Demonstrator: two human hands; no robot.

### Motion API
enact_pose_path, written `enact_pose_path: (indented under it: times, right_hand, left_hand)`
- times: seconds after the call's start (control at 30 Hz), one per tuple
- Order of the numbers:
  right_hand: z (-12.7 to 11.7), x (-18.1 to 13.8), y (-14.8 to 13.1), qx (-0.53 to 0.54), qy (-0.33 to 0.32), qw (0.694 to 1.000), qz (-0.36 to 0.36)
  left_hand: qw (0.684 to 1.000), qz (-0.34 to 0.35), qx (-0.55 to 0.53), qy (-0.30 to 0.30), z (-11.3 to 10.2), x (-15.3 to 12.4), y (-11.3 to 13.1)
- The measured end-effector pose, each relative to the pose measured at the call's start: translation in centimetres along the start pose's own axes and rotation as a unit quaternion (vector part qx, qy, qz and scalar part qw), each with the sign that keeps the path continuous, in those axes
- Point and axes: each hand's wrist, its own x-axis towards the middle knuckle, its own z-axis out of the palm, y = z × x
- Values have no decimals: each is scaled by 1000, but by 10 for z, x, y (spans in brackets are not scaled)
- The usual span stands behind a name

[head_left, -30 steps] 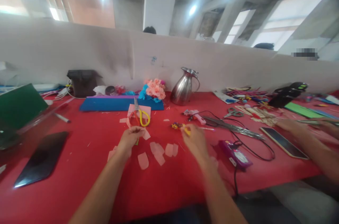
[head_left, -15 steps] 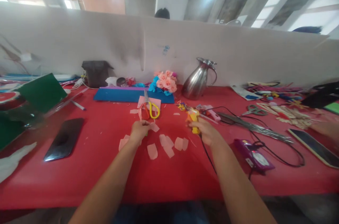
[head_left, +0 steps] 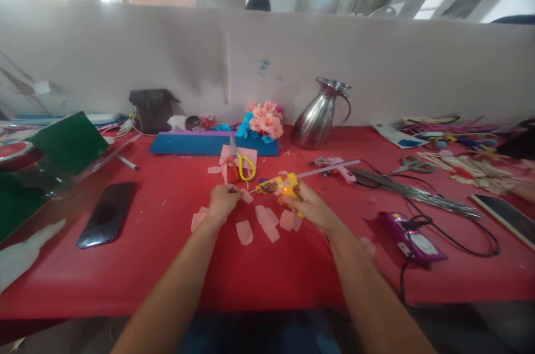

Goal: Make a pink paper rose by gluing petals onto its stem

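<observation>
My right hand [head_left: 311,206] is wrapped round a yellow glue gun [head_left: 289,189] with a long glue stick [head_left: 326,169] jutting from its back. The gun's nozzle points left, close to a small pink paper piece [head_left: 246,196] pinched in my left hand [head_left: 223,200]. Several cut pink paper petals [head_left: 244,232] lie on the red table in front of and between my hands. Just beyond my left hand, yellow-handled scissors [head_left: 246,168] rest on a square of pink paper [head_left: 225,152], beside a red-handled tool [head_left: 231,171].
Behind stand pink paper flowers [head_left: 267,120], a blue sheet [head_left: 188,145] and a steel jug [head_left: 320,117]. A phone [head_left: 107,213] lies left. To the right are a pink glue gun [head_left: 345,173], metal wires [head_left: 413,195], green-handled scissors [head_left: 413,165] and a purple power box [head_left: 412,239] with cables.
My right hand has brought the yellow glue gun leftward, its nozzle now close to the paper in my left hand. My left hand stays nearly in place. The camera view has shifted slightly.
</observation>
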Motion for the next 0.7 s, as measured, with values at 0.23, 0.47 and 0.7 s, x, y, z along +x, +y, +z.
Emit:
enact_pose_path:
  times: [0.23, 0.47, 0.7]
  right_hand:
    - [3, -3, 0, -14, -57, 998, -26]
    - [3, -1, 8, -33, -40, 998, -41]
    - [5, -1, 11, -128, -15, 991, -38]
  left_hand:
    - [1000, 6, 4, -4, -1, -3, 2]
    - [1000, 19, 19, -4, -2, -4, 3]
    - [999, 25, 36, -1, -3, -4, 3]
